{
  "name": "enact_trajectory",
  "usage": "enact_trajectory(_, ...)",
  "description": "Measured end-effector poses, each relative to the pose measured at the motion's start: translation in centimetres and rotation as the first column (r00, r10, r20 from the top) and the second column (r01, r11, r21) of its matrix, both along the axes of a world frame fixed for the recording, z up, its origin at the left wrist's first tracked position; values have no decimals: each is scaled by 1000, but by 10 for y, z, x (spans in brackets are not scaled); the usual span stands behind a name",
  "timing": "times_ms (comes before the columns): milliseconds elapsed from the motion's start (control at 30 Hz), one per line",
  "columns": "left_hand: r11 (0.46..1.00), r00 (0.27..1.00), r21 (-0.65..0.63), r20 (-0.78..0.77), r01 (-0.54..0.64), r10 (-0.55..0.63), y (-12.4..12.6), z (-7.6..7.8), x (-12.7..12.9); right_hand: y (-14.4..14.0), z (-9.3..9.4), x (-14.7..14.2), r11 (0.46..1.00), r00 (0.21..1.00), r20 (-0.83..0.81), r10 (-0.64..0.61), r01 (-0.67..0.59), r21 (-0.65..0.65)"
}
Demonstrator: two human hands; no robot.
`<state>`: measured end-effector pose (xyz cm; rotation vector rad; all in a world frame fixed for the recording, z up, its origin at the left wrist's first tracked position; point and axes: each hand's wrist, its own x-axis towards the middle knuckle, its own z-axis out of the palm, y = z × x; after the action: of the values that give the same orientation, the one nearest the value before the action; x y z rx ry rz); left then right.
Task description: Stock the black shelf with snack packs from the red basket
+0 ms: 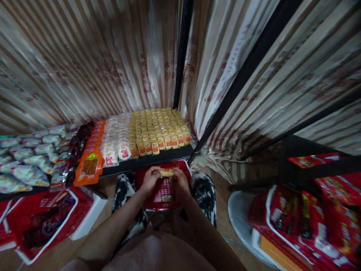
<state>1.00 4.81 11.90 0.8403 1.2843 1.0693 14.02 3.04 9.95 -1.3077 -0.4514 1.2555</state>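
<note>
Between my two hands is a small yellow wrapped snack (166, 172) with a red and yellow label. My left hand (151, 178) pinches its left end, and my right hand (180, 181) grips the right end. Both hands are above a red plastic basket (162, 203) that stands between my knees. One small packet (166, 198) lies at the bottom of that basket. Just beyond, rows of similar yellow wrapped snacks (158, 128) cover the right end of a low black shelf (146, 159).
White wrapped snacks (124, 151), orange packets (89, 165) and pale bags (31, 172) line the shelf leftward. A red basket (70, 214) stands at lower left. At right, another basket (262, 210) holds red packets. Black poles (225, 107) rise before striped curtains (126, 52).
</note>
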Motion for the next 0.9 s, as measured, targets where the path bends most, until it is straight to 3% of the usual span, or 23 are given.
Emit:
enact_trajectory(167, 998, 1000, 55, -22, 16, -15, 5, 10, 3, 1, 3, -1, 999, 979, -204, -21, 13, -39)
enact_trajectory(333, 979, 979, 189, -200, 76, -37, 15, 17, 6, -1, 6, -4, 998, 982, -187, -36, 44, 42)
enact_trajectory(400, 968, 971, 228, -232, 106, -51, 19, 20, 8, 0, 10, -2, 998, 986, -165, 28, -17, 64)
enact_trajectory(533, 950, 983, 275, -147, 150, -112, 27, 32, 14, 6, 25, 9, 966, 972, -29, 234, -229, 122)
enact_trajectory(633, 940, 980, 295, -145, 173, -135, 33, 38, 17, 14, 34, 17, 925, 933, 187, 309, -340, 169)
enact_trajectory(767, 897, 953, 410, -299, 167, -41, 38, 42, 18, 33, 40, 22, 924, 885, 412, 217, -322, 205)
enact_trajectory(900, 843, 844, 512, -515, 163, 149, 35, 38, 16, 57, 40, 17, 942, 864, 493, 105, -246, 230)
